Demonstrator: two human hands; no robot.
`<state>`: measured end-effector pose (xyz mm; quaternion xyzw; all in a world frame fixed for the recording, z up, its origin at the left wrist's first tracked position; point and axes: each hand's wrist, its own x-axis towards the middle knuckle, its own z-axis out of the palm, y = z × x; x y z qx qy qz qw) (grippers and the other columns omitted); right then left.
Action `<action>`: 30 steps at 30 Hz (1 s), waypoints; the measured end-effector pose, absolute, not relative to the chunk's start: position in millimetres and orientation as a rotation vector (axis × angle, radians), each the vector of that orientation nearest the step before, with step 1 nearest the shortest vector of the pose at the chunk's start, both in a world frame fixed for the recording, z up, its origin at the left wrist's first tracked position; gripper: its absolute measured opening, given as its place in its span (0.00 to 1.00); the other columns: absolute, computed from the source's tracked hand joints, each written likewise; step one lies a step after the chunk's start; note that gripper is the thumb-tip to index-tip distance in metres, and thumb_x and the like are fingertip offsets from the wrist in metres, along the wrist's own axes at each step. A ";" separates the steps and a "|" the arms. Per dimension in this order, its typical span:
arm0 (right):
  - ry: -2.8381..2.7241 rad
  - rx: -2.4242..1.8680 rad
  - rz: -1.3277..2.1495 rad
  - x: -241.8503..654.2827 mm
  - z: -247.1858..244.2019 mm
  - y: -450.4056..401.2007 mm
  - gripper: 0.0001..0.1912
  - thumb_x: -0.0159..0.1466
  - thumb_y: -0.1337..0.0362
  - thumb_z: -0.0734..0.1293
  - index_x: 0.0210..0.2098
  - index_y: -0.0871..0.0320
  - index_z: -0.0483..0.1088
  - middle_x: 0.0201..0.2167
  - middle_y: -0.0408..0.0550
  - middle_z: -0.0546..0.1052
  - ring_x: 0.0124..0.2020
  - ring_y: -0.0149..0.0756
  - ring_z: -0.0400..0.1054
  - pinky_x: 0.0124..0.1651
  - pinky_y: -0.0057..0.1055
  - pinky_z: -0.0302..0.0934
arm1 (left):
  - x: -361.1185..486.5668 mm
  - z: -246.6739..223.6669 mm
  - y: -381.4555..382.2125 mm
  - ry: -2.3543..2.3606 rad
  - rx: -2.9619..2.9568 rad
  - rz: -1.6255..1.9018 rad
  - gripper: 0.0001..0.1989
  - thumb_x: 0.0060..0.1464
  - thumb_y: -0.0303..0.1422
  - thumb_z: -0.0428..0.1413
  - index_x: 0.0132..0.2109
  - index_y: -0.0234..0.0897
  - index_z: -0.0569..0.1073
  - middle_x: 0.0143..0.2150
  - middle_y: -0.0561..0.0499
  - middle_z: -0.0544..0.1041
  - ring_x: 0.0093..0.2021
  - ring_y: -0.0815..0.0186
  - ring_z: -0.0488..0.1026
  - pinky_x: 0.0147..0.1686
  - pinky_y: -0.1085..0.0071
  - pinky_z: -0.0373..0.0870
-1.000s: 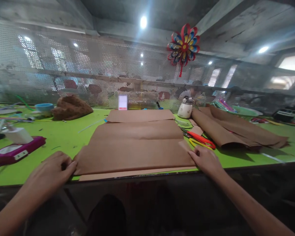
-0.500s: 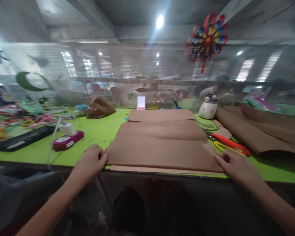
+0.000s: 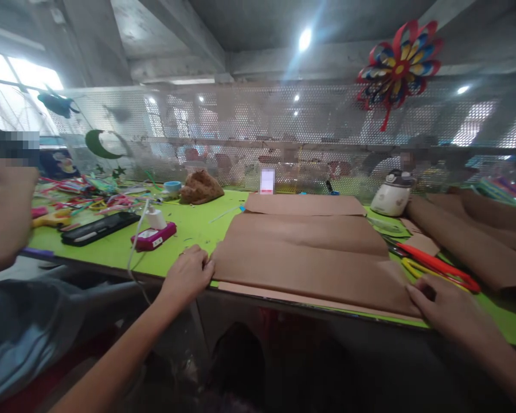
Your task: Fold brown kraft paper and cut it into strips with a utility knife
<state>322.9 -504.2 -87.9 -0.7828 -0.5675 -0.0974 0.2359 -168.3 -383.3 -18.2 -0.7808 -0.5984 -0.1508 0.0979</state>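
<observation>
At lower centre, our left hand (image 3: 190, 271) and right hand (image 3: 439, 298) pinch opposite near corners of the brown paper (image 3: 309, 255), fingers curled. It lies across the green table (image 3: 189, 215).

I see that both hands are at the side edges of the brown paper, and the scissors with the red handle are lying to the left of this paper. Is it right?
Not quite: the scissors with the red handle lie to the right of the brown paper, as the head view shows. The left hand and right hand are indeed at its side edges.
</observation>
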 end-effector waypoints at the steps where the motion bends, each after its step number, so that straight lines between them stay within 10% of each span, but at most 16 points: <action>1: -1.551 -2.154 -0.258 321.8 -86.7 -504.5 0.13 0.58 0.54 0.59 0.21 0.53 0.63 0.22 0.47 0.72 0.25 0.40 0.66 0.30 0.35 0.57 | -168.1 -18.1 -383.6 -1.775 -2.308 -0.438 0.11 0.56 0.33 0.46 0.26 0.37 0.65 0.33 0.45 0.70 0.36 0.60 0.70 0.37 0.67 0.62; 23: -1.463 -2.326 -0.286 289.4 -57.5 -505.0 0.08 0.61 0.62 0.60 0.26 0.56 0.63 0.27 0.46 0.73 0.31 0.36 0.67 0.32 0.29 0.52 | -170.8 -10.9 -365.7 -1.836 -2.373 -0.346 0.18 0.53 0.44 0.38 0.26 0.39 0.63 0.30 0.46 0.70 0.35 0.58 0.68 0.35 0.67 0.60; 30: -1.417 -2.324 -0.287 285.1 -54.5 -504.5 0.10 0.62 0.64 0.60 0.42 0.59 0.67 0.29 0.48 0.75 0.32 0.37 0.69 0.34 0.29 0.53 | -168.5 -11.7 -367.5 -1.917 -2.335 -0.395 0.18 0.53 0.44 0.38 0.37 0.37 0.64 0.38 0.44 0.71 0.39 0.56 0.71 0.38 0.65 0.63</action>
